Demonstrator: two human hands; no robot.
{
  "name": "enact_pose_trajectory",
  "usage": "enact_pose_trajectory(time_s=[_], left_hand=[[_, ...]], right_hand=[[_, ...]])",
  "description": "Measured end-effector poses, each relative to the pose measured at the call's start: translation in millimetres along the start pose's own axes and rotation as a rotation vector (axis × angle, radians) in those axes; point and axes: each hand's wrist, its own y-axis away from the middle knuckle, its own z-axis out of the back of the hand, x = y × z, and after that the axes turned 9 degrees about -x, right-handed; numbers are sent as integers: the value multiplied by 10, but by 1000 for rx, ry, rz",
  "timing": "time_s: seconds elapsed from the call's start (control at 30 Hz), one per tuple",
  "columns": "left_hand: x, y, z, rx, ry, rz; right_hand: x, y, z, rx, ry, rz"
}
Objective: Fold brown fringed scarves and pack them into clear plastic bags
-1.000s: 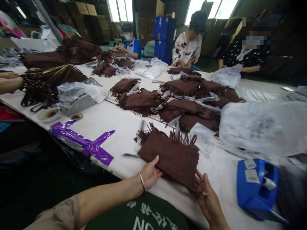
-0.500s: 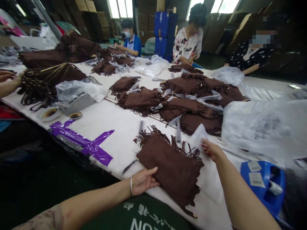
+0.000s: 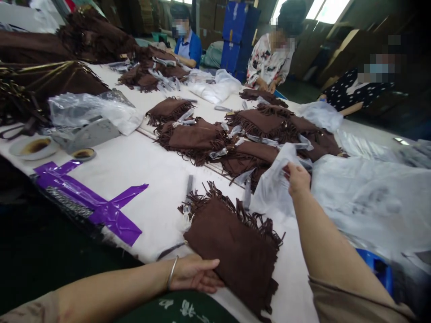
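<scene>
Pouch (image 3: 232,244) with brown fringe sits in loosely curled left hand (image 3: 195,273); right hand (image 3: 298,179) pinches 1 plastic bag (image 3: 274,184).

One pouch (image 3: 232,246) lies at the near edge of the table (image 3: 161,175), right of the tape (image 3: 117,220); other pouches (image 3: 198,137) lie behind it.

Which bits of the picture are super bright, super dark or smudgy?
Head view: the windows glare white, and the space below the table is nearly black; also head view: the big plastic bag at right looks smudgy, while the brown fringed piece shows separate strands.
</scene>
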Motion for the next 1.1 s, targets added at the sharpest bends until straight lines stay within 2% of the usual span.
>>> enact_pose_trajectory(time_s=[0.07, 0.13, 0.2, 0.27, 0.33, 0.4, 0.43, 0.53, 0.6, 0.73, 0.87, 0.97, 1.1], left_hand=[[-70, 153, -20, 24, -218, -5], [-253, 351, -84, 63, -569, -86], [-571, 492, -182, 90, -857, -257], [-1005, 470, -289, 6, -919, -487], [-1513, 244, -388, -218, -962, -727], [-2039, -138, -479, -534, -1086, -944], [-2291, -358, -526, -646, -1209, -1043], [-2924, -1000, -692, -738, -1359, -1199], [-3203, -1359, -813, -727, -1442, -1281], [-3465, -1908, -993, -700, -1527, -1377], [-3618, -2241, -1041, -768, -1417, -1411], [-3777, -2320, -1010, -894, -1214, -1418], [-3968, -2225, -924, -1070, -856, -1451]], right_hand=[[-94, 66, -99, 81, 41, 22], [-200, 212, -146, 114, 73, 79], [-303, 407, -153, 127, 78, 147], [-400, 601, -150, 129, 57, 174], [-487, 740, -154, 81, 8, 145], [-553, 788, -161, -48, -62, 81], [-574, 776, -159, -130, -100, 50], [-593, 644, -114, -337, -191, -1], [-574, 532, -57, -408, -224, -5], [-515, 378, 31, -472, -231, 10], [-478, 276, -7, -477, -208, 49], [-470, 157, -143, -455, -196, 73], [-475, -68, -470, -392, -145, 102]])
